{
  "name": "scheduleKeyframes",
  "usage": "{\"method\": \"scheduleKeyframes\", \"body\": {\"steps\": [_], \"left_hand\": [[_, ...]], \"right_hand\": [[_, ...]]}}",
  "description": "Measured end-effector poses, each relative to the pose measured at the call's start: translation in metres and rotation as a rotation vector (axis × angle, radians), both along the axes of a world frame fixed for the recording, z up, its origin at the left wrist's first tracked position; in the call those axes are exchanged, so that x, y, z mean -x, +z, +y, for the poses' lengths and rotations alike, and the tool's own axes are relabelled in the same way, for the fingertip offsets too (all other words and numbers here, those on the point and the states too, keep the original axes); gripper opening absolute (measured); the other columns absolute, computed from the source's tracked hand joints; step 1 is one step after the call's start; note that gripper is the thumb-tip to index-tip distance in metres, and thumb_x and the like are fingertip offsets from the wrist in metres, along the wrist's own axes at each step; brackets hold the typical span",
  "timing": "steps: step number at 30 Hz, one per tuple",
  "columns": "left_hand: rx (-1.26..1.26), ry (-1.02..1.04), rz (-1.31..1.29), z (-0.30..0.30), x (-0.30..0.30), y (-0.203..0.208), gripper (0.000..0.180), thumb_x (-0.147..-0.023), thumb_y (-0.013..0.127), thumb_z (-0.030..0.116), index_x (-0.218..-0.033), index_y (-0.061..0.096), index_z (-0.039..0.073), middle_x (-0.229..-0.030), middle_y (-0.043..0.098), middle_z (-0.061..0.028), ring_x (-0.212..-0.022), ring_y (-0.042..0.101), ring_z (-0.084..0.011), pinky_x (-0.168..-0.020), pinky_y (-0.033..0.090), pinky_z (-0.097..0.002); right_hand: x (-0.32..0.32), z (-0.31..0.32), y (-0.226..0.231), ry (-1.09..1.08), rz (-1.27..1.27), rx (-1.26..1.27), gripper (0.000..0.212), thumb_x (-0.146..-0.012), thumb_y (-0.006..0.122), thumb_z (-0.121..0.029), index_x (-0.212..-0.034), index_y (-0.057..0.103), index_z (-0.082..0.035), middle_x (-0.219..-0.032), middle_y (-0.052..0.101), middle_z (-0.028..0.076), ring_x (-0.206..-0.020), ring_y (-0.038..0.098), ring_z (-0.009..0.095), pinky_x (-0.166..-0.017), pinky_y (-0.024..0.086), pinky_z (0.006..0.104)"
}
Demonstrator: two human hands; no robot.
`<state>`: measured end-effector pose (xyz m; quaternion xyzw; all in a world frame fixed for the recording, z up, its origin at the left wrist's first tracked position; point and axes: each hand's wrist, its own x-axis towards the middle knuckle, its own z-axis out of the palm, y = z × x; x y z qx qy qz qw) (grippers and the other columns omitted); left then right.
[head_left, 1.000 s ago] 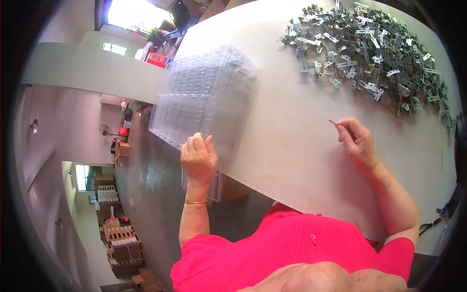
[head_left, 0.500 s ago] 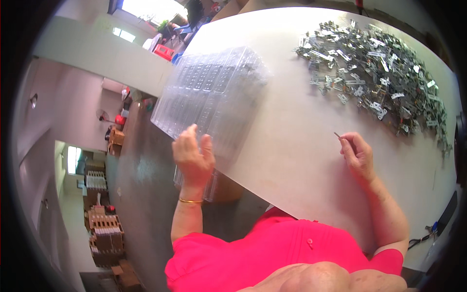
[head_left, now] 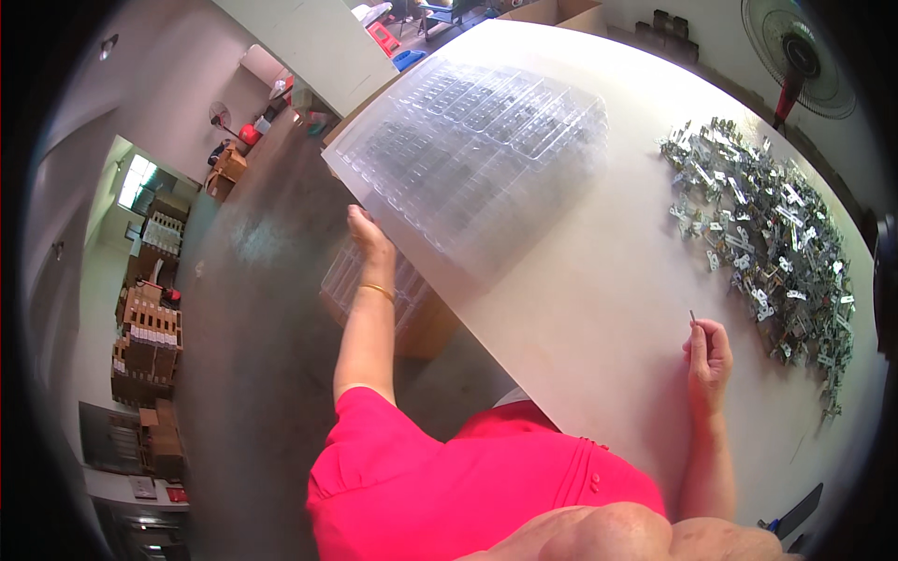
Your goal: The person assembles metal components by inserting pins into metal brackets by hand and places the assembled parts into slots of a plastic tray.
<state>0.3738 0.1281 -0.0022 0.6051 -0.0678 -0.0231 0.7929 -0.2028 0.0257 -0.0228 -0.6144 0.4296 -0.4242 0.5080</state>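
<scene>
We have a thin gray stick (head_left: 692, 316) in our R hand (head_left: 709, 363), pinched b/w thumb and finger w/ its tip poking out. The hand is over the table (head_left: 580, 327), near the heap of metal bits (head_left: 762, 257), but we can't tell if it rests on the top. Our L hand (head_left: 372, 238) is right by the low edge of the stack of clear trays (head_left: 505, 122), at the table's side. We can't tell if its fingers touch the trays or how bent they are, b/c most of them don't show. To do this well, we shd pinch the stick softly but firmly, w/ the tip away from our skin. We shd feel for the tray edge w/ flat fingers and not shove, b/c a tall see-thru stack cd slide off. Some stuff is hard to see: the trays are blurry, so we can't count them; the stick's other end is hid in our hand; our L arm hides part of the clear tray (head_left: 344, 279) lower down; and the big fan (head_left: 800, 56) sits near the dark rim.
</scene>
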Motion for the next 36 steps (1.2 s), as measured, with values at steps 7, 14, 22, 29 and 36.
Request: {"method": "scheduleKeyframes", "body": {"steps": [7, 14, 22, 29, 36], "left_hand": [[0.231, -0.390, 0.157, -0.033, 0.061, -0.012, 0.073, -0.101, 0.031, 0.056, -0.149, 0.033, 0.002, -0.150, 0.039, -0.0120, -0.137, 0.039, -0.0252, -0.114, 0.031, -0.0377], [0.275, -0.412, 0.209, -0.043, 0.061, -0.029, 0.077, -0.101, 0.023, 0.060, -0.156, 0.020, 0.007, -0.157, 0.027, -0.0088, -0.143, 0.030, -0.0243, -0.119, 0.024, -0.0362], [0.404, -0.500, 0.251, -0.064, 0.042, -0.051, 0.075, -0.103, 0.022, 0.056, -0.157, 0.011, 0.006, -0.163, 0.014, -0.0054, -0.148, 0.018, -0.0202, -0.121, 0.015, -0.0333], [0.260, -0.434, 0.146, -0.067, 0.039, -0.040, 0.068, -0.104, 0.026, 0.049, -0.149, 0.034, -0.001, -0.150, 0.038, -0.0110, -0.137, 0.038, -0.0218, -0.116, 0.027, -0.0346], [0.008, -0.086, -0.084, -0.055, 0.048, 0.032, 0.075, -0.099, 0.034, 0.056, -0.150, 0.030, 0.001, -0.153, 0.035, -0.0131, -0.140, 0.033, -0.0250, -0.116, 0.022, -0.0408]], "right_hand": [[0.002, 0.000, 0.002, -0.001, -0.035, -0.012, 0.008, -0.101, 0.054, -0.010, -0.105, 0.060, -0.006, -0.077, 0.055, -0.003, -0.066, 0.049, 0.003, -0.057, 0.040, 0.0182], [-0.003, 0.001, 0.008, -0.043, -0.003, 0.002, 0.008, -0.102, 0.054, -0.010, -0.104, 0.060, -0.006, -0.077, 0.054, -0.004, -0.067, 0.049, 0.003, -0.058, 0.040, 0.0182], [-0.004, 0.001, 0.003, -0.045, 0.008, 0.015, 0.008, -0.101, 0.054, -0.010, -0.104, 0.060, -0.006, -0.078, 0.054, -0.005, -0.068, 0.049, 0.003, -0.058, 0.040, 0.0176], [-0.005, 0.007, 0.010, -0.101, 0.016, 0.011, 0.007, -0.101, 0.056, -0.010, -0.104, 0.062, -0.007, -0.075, 0.055, -0.005, -0.065, 0.048, 0.002, -0.056, 0.039, 0.0178], [-0.008, 0.007, 0.019, -0.090, 0.065, -0.028, 0.008, -0.101, 0.056, -0.012, -0.104, 0.061, -0.007, -0.074, 0.055, -0.004, -0.065, 0.049, 0.003, -0.057, 0.039, 0.0181]]}}
